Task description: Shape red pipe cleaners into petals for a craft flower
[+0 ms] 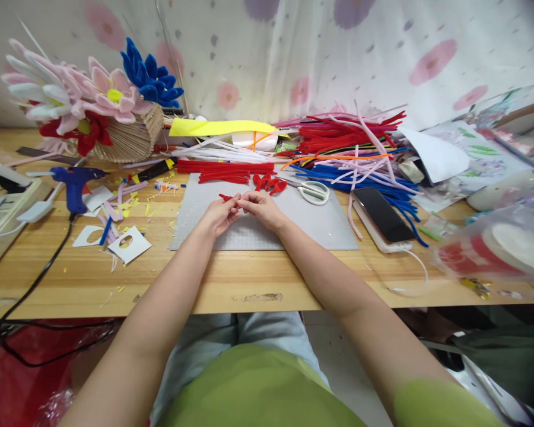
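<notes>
Above the grey cutting mat, my left hand pinches a small piece of red pipe cleaner, which sticks out past the thumb. My right hand meets it, thumb and forefinger closed at the piece's other end; the fingers hide most of it. Just behind my right hand lie several shaped red pieces. Scissors with pale green handles rest to their right. Bundles of straight red pipe cleaners lie along the mat's back edge.
A blue glue gun and white card scraps are on the left. Fuzzy flowers stand behind them. Coloured pipe cleaners pile up at the back right. A phone and a bagged cup sit on the right.
</notes>
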